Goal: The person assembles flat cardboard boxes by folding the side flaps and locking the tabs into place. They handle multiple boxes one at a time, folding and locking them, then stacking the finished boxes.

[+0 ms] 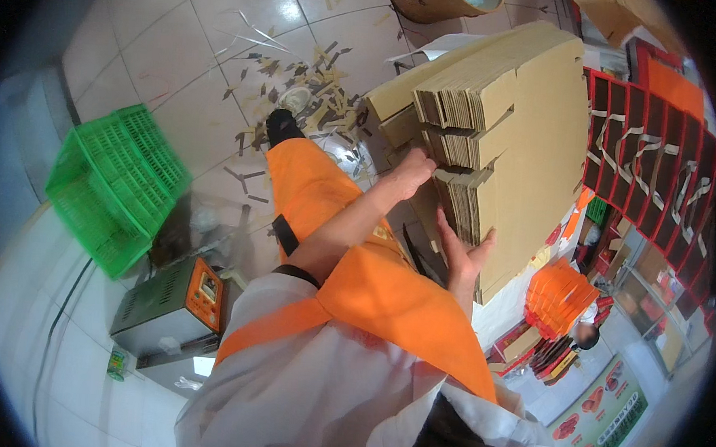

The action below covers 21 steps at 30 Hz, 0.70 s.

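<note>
A thick stack of flat brown cardboard box blanks (531, 160) stands in front of me, its slotted edges facing my hands. My left hand (413, 171) is closed, its fingertips at a notch between two layered flaps. What it pinches there is hidden. Lower down, my right hand (463, 257) rests against the bottom flaps, thumb and fingers spread apart along the cut edges.
Cardboard scraps (332, 101) litter the tiled floor around my shoe. Green plastic crates (117, 182) and a metal machine with an orange panel (172, 303) are at left. A round bin (442, 3) stands far off. Red-edged dark panels (652, 166) and another person (585, 334) are at right.
</note>
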Each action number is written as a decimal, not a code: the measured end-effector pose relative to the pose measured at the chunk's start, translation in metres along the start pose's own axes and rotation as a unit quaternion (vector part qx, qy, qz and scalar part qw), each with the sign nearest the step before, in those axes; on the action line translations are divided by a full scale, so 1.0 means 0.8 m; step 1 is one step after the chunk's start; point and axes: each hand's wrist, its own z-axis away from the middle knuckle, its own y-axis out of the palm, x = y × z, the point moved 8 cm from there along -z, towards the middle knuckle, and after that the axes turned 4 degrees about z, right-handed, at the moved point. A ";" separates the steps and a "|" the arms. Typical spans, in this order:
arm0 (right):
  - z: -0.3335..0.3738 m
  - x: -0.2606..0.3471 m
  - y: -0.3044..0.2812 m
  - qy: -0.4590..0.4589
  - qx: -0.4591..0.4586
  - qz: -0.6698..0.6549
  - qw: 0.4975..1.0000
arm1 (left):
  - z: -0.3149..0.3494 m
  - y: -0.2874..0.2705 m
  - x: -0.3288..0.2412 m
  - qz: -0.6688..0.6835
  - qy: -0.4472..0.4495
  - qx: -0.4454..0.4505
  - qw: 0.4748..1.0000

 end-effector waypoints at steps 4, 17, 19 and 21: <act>-0.003 -0.006 0.000 0.029 0.003 -0.022 0.999 | 0.027 -0.043 0.014 -0.205 0.041 -0.023 0.978; -0.019 -0.002 0.001 -0.013 0.037 0.019 0.999 | -0.011 -0.132 0.024 -0.111 -0.038 -0.118 0.986; -0.019 -0.004 -0.003 -0.007 0.009 0.003 1.000 | -0.016 -0.133 0.031 -0.050 -0.053 -0.098 0.992; -0.019 -0.006 0.001 -0.014 0.017 0.019 1.000 | -0.017 -0.131 0.035 0.060 -0.048 -0.056 0.995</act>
